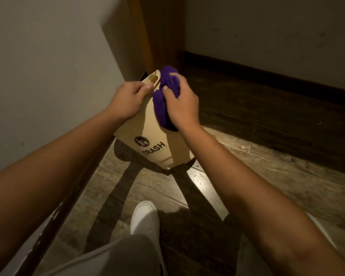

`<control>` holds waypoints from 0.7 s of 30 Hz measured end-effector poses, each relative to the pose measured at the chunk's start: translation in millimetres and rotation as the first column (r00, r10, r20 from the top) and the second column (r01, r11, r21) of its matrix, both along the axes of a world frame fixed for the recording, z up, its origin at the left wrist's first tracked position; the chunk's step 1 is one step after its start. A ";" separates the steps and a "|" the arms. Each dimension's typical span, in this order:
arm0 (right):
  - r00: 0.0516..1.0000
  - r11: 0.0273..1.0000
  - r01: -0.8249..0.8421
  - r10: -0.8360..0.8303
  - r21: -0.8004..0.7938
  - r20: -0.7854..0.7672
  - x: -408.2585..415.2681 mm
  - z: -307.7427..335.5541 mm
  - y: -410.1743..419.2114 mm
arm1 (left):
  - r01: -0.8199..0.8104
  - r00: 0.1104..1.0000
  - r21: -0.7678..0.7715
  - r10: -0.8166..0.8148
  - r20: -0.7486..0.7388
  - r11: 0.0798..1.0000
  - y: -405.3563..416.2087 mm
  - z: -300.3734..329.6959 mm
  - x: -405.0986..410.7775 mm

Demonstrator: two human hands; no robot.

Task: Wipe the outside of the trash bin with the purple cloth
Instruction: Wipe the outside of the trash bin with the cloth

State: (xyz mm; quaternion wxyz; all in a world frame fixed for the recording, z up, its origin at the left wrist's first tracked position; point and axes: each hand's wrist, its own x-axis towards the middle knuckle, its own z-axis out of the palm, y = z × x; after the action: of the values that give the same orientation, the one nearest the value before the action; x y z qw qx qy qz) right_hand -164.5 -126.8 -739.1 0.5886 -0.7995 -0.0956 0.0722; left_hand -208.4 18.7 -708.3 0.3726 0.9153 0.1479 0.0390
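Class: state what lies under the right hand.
Under the right hand is the bunched purple cloth, pressed on the trash bin near its upper edge. The bin surface beneath is covered.

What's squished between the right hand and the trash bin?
The purple cloth. In the head view the right hand presses it, bunched up, against the upper side of the tan trash bin, while the left hand grips the bin's top edge.

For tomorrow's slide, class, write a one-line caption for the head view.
Left hand steadies the tan trash bin by its handle while the right hand presses the purple cloth against its side.
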 end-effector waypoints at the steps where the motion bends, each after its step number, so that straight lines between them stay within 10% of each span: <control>1: 1.000 1.000 0.012 -0.012 -0.006 0.013 -7.4 -3.3 6.4 | -0.010 1.000 -0.021 0.010 0.000 1.000 -0.4 0.9 1.7; 9: 0.937 0.946 0.151 -0.046 -0.285 0.345 -64.3 -50.1 16.8 | -0.095 0.995 -0.010 0.094 -0.022 0.995 -4.2 4.8 16.9; 21: 0.957 0.875 0.270 -0.289 -0.402 0.014 -44.0 -125.6 -65.0 | -0.158 0.987 0.026 0.158 -0.027 0.987 6.4 0.8 16.1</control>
State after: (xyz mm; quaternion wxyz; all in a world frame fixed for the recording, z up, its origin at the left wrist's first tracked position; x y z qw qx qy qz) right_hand -208.5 -191.8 -864.7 0.4190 -0.9062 0.0513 0.0229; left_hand -192.3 25.1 -707.6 0.3552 0.9056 0.2249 0.0568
